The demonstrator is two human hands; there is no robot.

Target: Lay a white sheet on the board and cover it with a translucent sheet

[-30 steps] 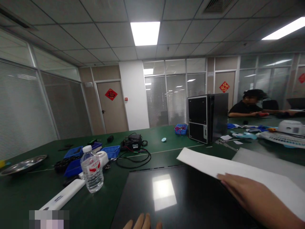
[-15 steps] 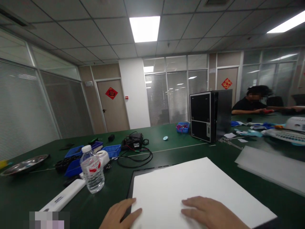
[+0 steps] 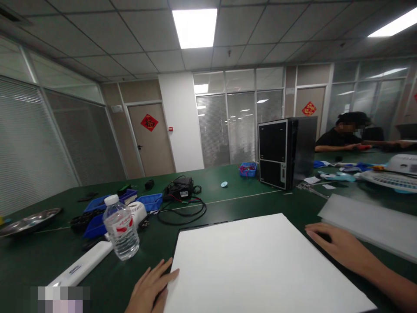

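A large white sheet (image 3: 257, 265) lies flat in front of me, covering a black panel whose dark edge (image 3: 195, 227) shows along its far side. My left hand (image 3: 150, 289) rests open at the sheet's near left edge, fingertips touching it. My right hand (image 3: 339, 248) lies open on the green table (image 3: 228, 191) beside the sheet's far right corner, fingers stretched flat. Neither hand holds anything.
A water bottle (image 3: 121, 228) and a white bar-shaped device (image 3: 81, 268) stand left of the sheet. Blue bins (image 3: 150, 202), black cables (image 3: 182, 208) and a metal dish (image 3: 29, 221) lie beyond. A black computer tower (image 3: 283, 152) stands far right. A stack of translucent sheets (image 3: 371, 224) lies right. Another person (image 3: 342, 132) sits at the far end.
The white sheet came from the right and was laid over the black panel. My right hand then slid off it to its right corner; my left hand stayed at the left edge.
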